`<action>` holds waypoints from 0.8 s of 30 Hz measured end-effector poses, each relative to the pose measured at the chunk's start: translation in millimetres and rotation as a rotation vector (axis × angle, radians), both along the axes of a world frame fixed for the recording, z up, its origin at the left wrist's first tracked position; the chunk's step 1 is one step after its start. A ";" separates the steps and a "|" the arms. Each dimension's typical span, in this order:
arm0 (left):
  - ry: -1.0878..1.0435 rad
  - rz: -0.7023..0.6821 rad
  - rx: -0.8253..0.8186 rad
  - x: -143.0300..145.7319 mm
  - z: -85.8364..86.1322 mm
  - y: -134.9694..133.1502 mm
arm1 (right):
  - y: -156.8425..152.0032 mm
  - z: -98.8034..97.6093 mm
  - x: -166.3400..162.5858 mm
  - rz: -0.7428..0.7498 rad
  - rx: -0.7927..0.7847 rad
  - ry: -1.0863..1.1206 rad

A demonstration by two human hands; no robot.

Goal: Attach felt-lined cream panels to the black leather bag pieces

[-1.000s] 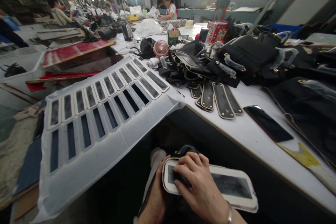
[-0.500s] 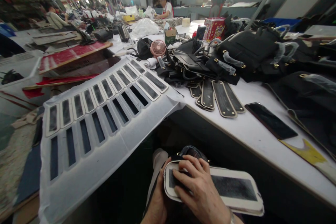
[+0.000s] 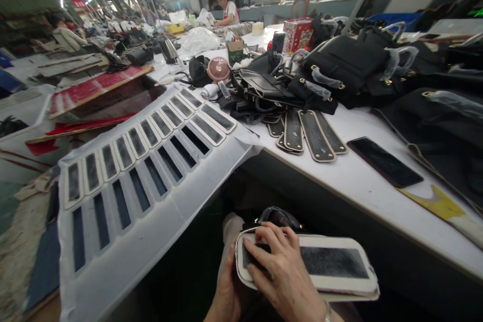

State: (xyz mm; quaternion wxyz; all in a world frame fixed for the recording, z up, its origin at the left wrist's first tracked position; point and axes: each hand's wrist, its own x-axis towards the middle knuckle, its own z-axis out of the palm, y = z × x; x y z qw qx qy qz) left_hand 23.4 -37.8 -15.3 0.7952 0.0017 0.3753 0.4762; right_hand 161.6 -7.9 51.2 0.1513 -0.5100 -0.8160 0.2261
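A flat oblong panel point(image 3: 332, 266) with a white rim and a dark grey middle lies across my lap at the bottom of the head view. My right hand point(image 3: 281, 271) rests on its left end with the fingers curled over the dark part. My left hand point(image 3: 228, 292) grips the same end from below, beside a black bag piece point(image 3: 277, 216) under the panel. To the left a white sheet point(image 3: 151, 201) droops off the table, with two rows of similar white-rimmed panels point(image 3: 169, 115) and dark cut-outs.
On the white table point(image 3: 358, 186) lie several dark oblong strips point(image 3: 302, 133), a black phone point(image 3: 383, 161) and a yellow scrap point(image 3: 437, 201). Black handbags point(image 3: 339, 68) pile up behind, with a pink fan point(image 3: 219, 69). A person point(image 3: 226, 7) sits far back.
The view has drifted slightly, so the table sits higher and farther left in the picture. My hands stay on the panel's left end; the right fingers have slid a little along it.
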 end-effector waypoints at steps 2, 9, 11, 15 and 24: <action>0.085 -0.019 0.163 -4.7 7.9 4.5 | 0.7 1.2 0.5 0.003 -0.008 0.006; 1.114 -0.474 0.481 -40.2 49.7 24.7 | -0.2 -1.3 1.5 -0.010 -0.031 0.036; 1.324 -0.502 0.557 -43.3 58.9 25.7 | -1.1 -1.3 0.8 -0.019 -0.042 0.060; 1.622 -0.478 0.744 -40.4 60.7 21.8 | -1.0 0.9 -0.6 -0.087 -0.091 0.171; 2.185 -0.535 1.134 -39.2 53.7 18.6 | 0.3 4.3 0.3 -0.062 -0.142 0.116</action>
